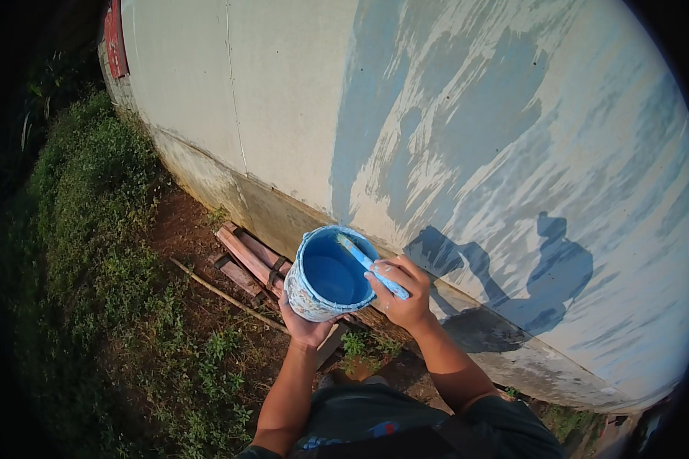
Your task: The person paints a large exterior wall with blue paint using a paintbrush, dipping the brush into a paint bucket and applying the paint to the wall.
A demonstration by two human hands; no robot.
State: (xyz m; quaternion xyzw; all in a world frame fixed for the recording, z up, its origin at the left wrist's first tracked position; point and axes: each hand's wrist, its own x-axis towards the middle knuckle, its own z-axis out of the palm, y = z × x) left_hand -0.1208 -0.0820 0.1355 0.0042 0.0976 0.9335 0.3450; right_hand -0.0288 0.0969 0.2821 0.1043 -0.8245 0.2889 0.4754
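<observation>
No words or numbers can be read. The dark shirt [360, 404] carries a small blue and red print [384, 428] on its front, too blurred to make out; the mottled side of the bucket [305, 297] shows nothing legible.

Weedy ground [177, 222] bears reddish planks [243, 255] and a pole [226, 297].

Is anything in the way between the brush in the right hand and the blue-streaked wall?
Only the bucket in the left hand: the brush in the right hand points over its opening, head near the rim. Past that, nothing visible blocks the wall; just a shadow falls there.
</observation>
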